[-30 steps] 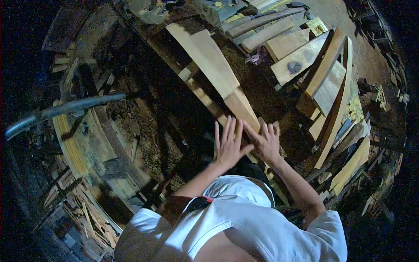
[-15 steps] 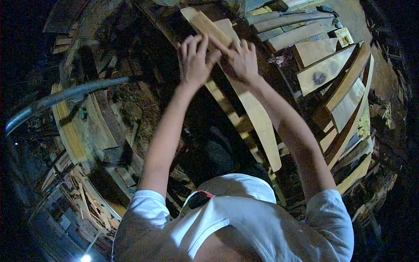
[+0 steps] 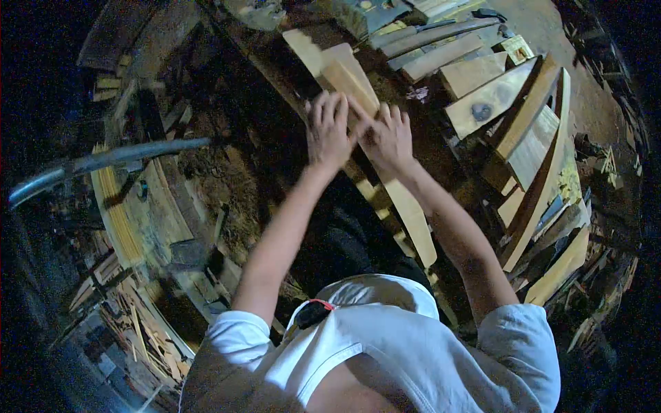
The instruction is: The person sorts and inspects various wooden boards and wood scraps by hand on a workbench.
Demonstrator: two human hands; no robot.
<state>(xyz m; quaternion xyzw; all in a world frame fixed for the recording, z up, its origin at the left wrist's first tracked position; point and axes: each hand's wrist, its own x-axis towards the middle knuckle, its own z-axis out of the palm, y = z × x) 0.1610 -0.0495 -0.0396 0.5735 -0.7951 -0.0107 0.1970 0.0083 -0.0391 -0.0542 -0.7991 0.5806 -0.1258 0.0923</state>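
Observation:
My left hand (image 3: 329, 136) and my right hand (image 3: 390, 140) are close together, fingers curled and thumbs almost meeting. Both grip the near end of a short, flat wooden piece (image 3: 350, 84), which slants away from me. Beneath it runs a long, pale wooden board (image 3: 407, 215) with a tapered near end, partly covered by my hands and right forearm. Beyond my left hand, the end of another light board (image 3: 301, 49) shows. My fingers hide the lower edge of the short piece.
Several cut boards (image 3: 492, 110) lie fanned out on the right, one with a dark knot. A curved metal pipe (image 3: 124, 157) crosses the left side. Stacked wood strips (image 3: 118, 210) stand below it, with scrap wood (image 3: 141, 330) at lower left.
Both hands have moved toward my body and slightly right, bringing the short wooden piece along the long board. The view has also shifted a little.

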